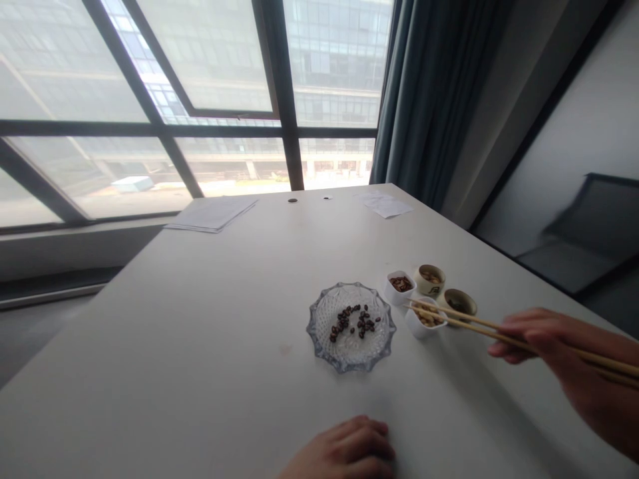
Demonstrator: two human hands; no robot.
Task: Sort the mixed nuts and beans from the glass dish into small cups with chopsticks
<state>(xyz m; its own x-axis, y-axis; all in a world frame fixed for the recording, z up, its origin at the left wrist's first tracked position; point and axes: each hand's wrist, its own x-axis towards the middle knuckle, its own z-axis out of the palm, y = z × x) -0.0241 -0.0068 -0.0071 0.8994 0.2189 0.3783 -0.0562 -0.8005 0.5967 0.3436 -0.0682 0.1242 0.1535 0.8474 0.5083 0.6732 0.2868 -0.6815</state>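
Note:
My right hand [544,346] grips a pair of wooden chopsticks [479,327] that point left. Their tips hover over a white square cup of light-coloured pieces [426,318] and reach its far-left rim; I cannot tell whether they touch anything. Left of it, a clear scalloped glass dish [319,346] holds several dark brown, bean-like pieces [363,324]. On the table near the dish's front rests my left hand [352,449], its fingers curled together and no object visible in them.
Behind the cup stand another white cup with reddish-brown pieces [400,285] and two round cream cups, one with light pieces [430,276], one with dark contents [460,305]. Papers [214,213] and a crumpled sheet [387,204] lie at the white table's [200,332] far end, before windows.

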